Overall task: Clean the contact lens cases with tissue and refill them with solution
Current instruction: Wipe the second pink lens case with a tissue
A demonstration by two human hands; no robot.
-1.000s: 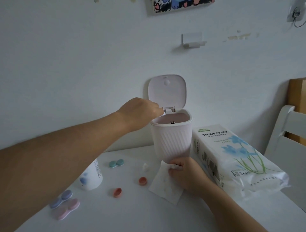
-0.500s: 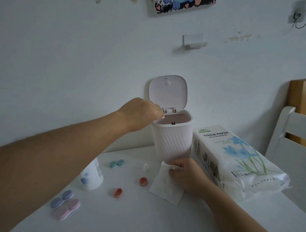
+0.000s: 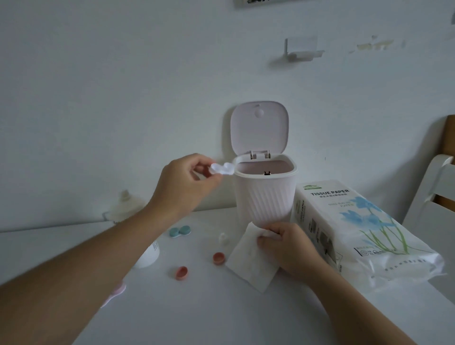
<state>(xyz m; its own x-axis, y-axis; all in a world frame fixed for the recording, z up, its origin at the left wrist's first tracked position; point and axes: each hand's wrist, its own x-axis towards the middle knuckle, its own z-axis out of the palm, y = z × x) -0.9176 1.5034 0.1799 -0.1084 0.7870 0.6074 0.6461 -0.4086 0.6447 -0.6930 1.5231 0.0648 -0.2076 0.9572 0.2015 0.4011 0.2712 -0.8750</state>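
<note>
I see a home room: white table (image 3: 221,320) against a scuffed wall (image 3: 123,98), desktop bin (image 3: 264,197), tissue pack (image 3: 357,229), chair (image 3: 430,197).

Hidden, cropped and blurred parts

Solution bottle (image 3: 147,256) mostly covered by the left forearm, its top blurred; pink lens case (image 3: 115,291) barely peeking from under that arm; wall picture (image 3: 256,2) cut by the top edge; tissue pack (image 3: 357,229) small print illegible.

The light is dim, flat and bluish-grey, with no glare. Soft shadows fall left of the bin (image 3: 264,194) and below the wall bracket (image 3: 301,50). The left arm (image 3: 73,261) at lower left is motion-blurred. Wide-angle bending shows at the frame's right edge.
</note>
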